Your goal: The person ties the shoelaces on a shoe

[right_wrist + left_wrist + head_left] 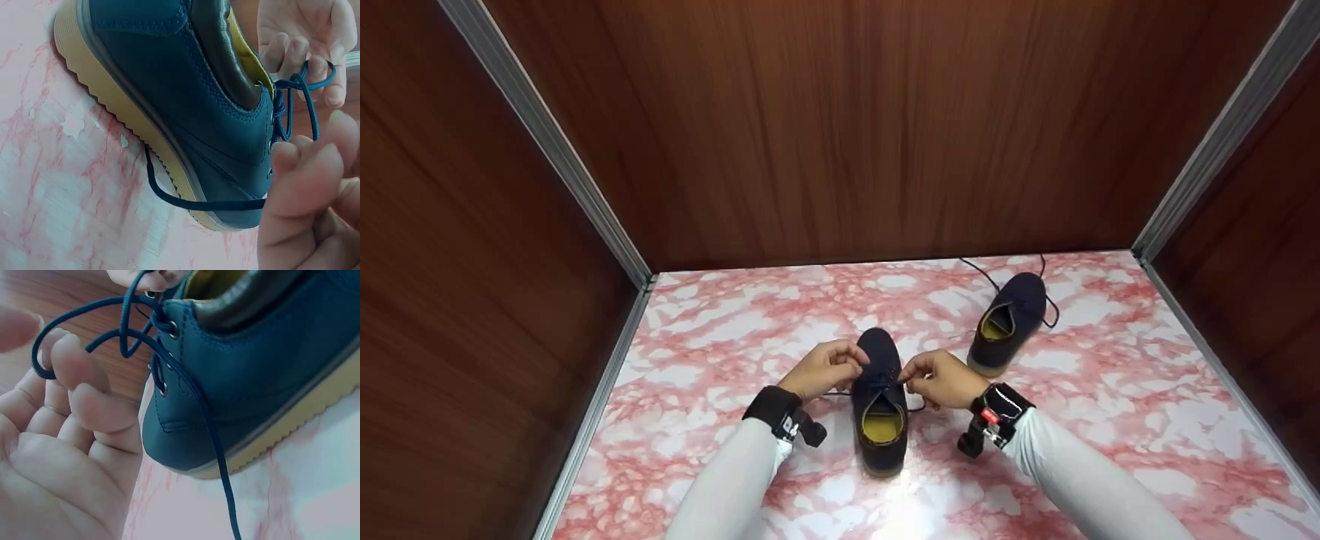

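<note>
A dark blue lace-up shoe (877,345) with a yellow lining stands on the floor between both hands, toe pointing away. Bent fingers of the left hand (829,367) hook a loop of the blue shoelace (84,310) beside the eyelets; the thumb stands apart from it. At the shoe's other side, the right hand (949,379) pinches the lace close to the knot area, its fingertips covering part of it. One loose lace end (208,203) runs down past the tan ridged sole (124,107). Laces cross over the tongue in front of the shoe's opening.
A matching shoe (1024,300) stands further back on the right, its laces spread loose. Red and white marbled floor (720,420) lies beneath. Brown wood-look panels (840,135) with grey metal edging (585,165) enclose the back and sides.
</note>
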A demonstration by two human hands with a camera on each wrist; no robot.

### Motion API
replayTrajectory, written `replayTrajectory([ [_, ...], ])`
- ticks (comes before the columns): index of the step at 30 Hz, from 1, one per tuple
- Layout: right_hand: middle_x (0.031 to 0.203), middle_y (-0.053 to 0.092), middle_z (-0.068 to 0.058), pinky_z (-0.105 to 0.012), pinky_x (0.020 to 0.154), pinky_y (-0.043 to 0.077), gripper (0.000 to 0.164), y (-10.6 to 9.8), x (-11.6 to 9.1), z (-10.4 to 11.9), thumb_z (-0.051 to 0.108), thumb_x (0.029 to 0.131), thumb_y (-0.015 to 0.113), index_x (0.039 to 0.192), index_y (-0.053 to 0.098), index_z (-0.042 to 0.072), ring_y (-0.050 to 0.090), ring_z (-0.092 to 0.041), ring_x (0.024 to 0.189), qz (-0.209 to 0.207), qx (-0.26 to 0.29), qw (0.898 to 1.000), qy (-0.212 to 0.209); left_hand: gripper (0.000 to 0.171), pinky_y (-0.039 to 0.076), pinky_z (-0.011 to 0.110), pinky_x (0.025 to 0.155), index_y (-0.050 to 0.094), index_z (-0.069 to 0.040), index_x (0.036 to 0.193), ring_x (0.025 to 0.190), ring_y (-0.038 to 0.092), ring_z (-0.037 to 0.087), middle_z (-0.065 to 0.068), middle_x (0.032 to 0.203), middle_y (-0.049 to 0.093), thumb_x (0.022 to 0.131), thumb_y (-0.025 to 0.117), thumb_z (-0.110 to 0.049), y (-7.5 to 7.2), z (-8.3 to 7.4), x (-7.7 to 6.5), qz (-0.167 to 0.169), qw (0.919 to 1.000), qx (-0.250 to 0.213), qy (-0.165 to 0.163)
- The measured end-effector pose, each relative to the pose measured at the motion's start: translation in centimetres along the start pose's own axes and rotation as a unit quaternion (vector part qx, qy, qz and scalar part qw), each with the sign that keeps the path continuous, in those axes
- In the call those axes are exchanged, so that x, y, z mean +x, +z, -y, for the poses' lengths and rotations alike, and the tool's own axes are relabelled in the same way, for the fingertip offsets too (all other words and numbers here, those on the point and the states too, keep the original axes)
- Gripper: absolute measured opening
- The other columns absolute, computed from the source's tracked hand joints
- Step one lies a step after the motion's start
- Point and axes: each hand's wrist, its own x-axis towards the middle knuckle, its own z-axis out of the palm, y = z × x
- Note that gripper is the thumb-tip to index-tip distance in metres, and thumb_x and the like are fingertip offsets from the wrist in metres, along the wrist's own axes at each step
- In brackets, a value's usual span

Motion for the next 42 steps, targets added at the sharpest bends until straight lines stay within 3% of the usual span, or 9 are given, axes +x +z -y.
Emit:
replayTrajectory([
  [4, 0.090, 0.076, -0.014, -0.017, 0.058, 0.047, 0.009, 0.1, 0.3, -0.1, 0.014, 0.095, 0.075, 0.098, 0.078, 0.006, 0.057, 0.000, 0.064, -0.011, -0.018, 0.999, -0.025, 0.020, 0.048, 0.024, 0.064, 0.070, -0.006, 0.101, 0.067, 0.054, 0.010, -0.008, 0.073, 0.058, 0.099, 0.068, -0.027, 0.2, -0.1, 0.0, -0.018, 0.9976, 0.068, 0.003],
  [8, 0.083, 0.074, -0.008, -0.015, 0.065, 0.043, 0.010, 0.3, 0.5, -0.3, 0.020, 0.092, 0.081, 0.092, 0.080, 0.009, 0.055, 0.001, 0.071, -0.031, -0.025, 0.998, -0.050, 0.028, 0.043, 0.021, 0.060, 0.068, -0.017, 0.085, 0.061, 0.050, 0.006, -0.011, 0.065, 0.053, 0.098, 0.071, -0.041, 0.7, -0.1, 0.0, -0.055, 0.9837, 0.171, 0.010],
  [13, 0.071, 0.066, -0.008, -0.014, 0.056, 0.035, 0.010, 0.4, 0.5, -0.3, 0.019, 0.089, 0.084, 0.089, 0.082, 0.009, 0.045, 0.003, 0.059, -0.052, -0.016, 0.997, -0.051, 0.029, 0.039, 0.019, 0.057, 0.068, -0.017, 0.076, 0.056, 0.047, 0.002, -0.011, 0.063, 0.052, 0.096, 0.074, -0.037, 1.2, 0.2, 0.1, -0.085, 0.9574, 0.273, 0.037],
  [17, 0.078, 0.075, -0.012, -0.014, 0.059, 0.037, 0.010, 0.4, 0.5, -0.4, 0.019, 0.089, 0.084, 0.089, 0.083, 0.009, 0.048, 0.003, 0.062, -0.062, -0.013, 0.997, -0.049, 0.028, 0.037, 0.018, 0.057, 0.070, -0.015, 0.074, 0.055, 0.044, 0.002, -0.011, 0.061, 0.049, 0.095, 0.075, -0.033, 1.3, 0.2, 0.2, -0.087, 0.9491, 0.299, 0.044],
  [24, 0.087, 0.080, -0.012, -0.014, 0.063, 0.046, 0.009, 0.3, 0.8, -0.7, 0.019, 0.089, 0.084, 0.089, 0.084, 0.009, 0.058, 0.004, 0.069, -0.076, -0.026, 0.996, -0.048, 0.029, 0.039, 0.019, 0.059, 0.072, -0.019, 0.075, 0.058, 0.047, 0.002, -0.013, 0.059, 0.049, 0.098, 0.071, -0.037, 1.5, -0.1, 0.2, -0.072, 0.9499, 0.303, 0.021],
  [32, 0.089, 0.081, -0.011, -0.015, 0.063, 0.050, 0.008, 0.1, 0.7, -0.8, 0.017, 0.089, 0.083, 0.094, 0.085, 0.010, 0.063, 0.003, 0.071, -0.084, -0.029, 0.995, -0.033, 0.029, 0.041, 0.021, 0.061, 0.068, -0.018, 0.075, 0.063, 0.050, 0.005, -0.010, 0.070, 0.054, 0.100, 0.068, -0.035, 1.7, -0.3, 0.1, -0.053, 0.9480, 0.314, 0.001],
  [37, 0.089, 0.081, -0.009, -0.015, 0.066, 0.051, 0.007, 0.1, 0.6, -0.8, 0.017, 0.088, 0.084, 0.092, 0.085, 0.011, 0.064, 0.002, 0.074, -0.087, -0.037, 0.995, -0.035, 0.027, 0.042, 0.021, 0.061, 0.073, -0.017, 0.077, 0.064, 0.052, 0.006, -0.010, 0.072, 0.058, 0.099, 0.069, -0.032, 1.6, -0.3, 0.2, -0.034, 0.9579, 0.285, -0.014],
  [42, 0.084, 0.075, -0.003, -0.017, 0.072, 0.047, 0.004, 0.4, 0.6, -0.7, 0.019, 0.085, 0.087, 0.088, 0.086, 0.016, 0.058, -0.003, 0.080, -0.115, -0.085, 0.988, -0.056, 0.022, 0.043, 0.020, 0.062, 0.075, -0.014, 0.081, 0.068, 0.053, 0.005, -0.010, 0.077, 0.062, 0.098, 0.070, -0.027, 1.6, -0.2, 0.3, -0.025, 0.9681, 0.249, -0.018],
])
